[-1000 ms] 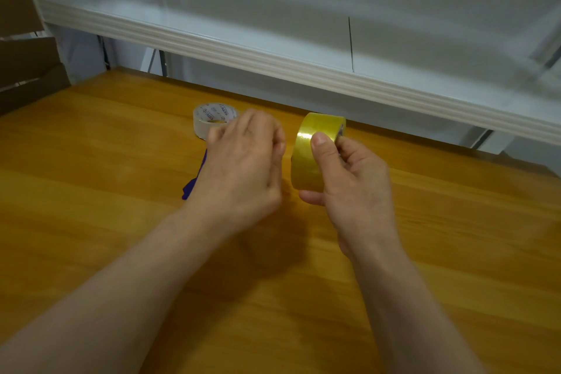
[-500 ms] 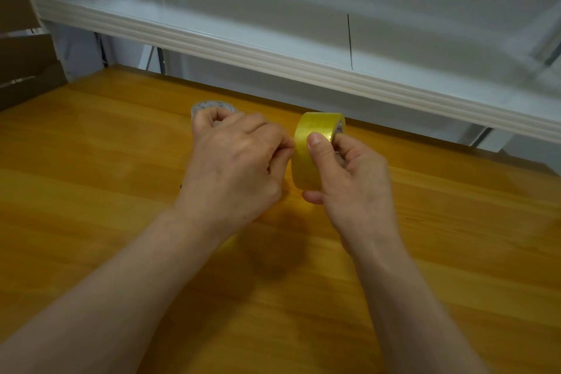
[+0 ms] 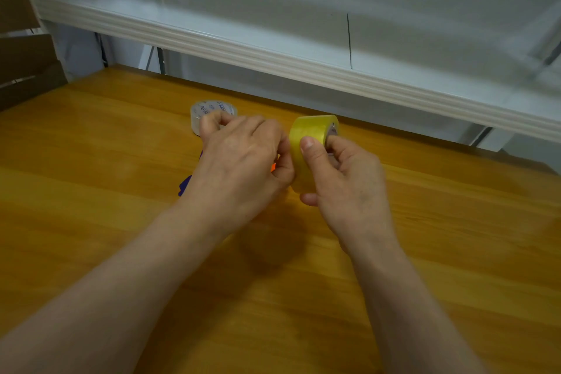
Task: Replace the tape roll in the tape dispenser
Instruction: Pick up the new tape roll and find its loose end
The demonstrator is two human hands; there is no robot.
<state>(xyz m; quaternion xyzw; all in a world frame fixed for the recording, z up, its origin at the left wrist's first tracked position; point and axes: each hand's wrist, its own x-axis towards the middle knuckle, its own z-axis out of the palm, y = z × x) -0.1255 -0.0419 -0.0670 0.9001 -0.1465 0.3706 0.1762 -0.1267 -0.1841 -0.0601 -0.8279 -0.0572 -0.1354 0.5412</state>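
Observation:
My right hand (image 3: 346, 182) holds a yellow tape roll (image 3: 306, 143) upright above the wooden table (image 3: 121, 167), thumb on the outer face and fingers in the core. My left hand (image 3: 239, 164) is pressed against the roll's left side, its fingertips pinching at the tape surface. A blue and orange tape dispenser (image 3: 185, 185) lies on the table, mostly hidden under my left hand. A clear tape roll (image 3: 209, 114) lies flat behind my left hand.
A white shelf (image 3: 273, 58) overhangs the table's far edge. Cardboard boxes (image 3: 21, 70) stand at the far left.
My left hand has moved right and closed onto the yellow roll's left side. The right hand has kept the roll nearly still.

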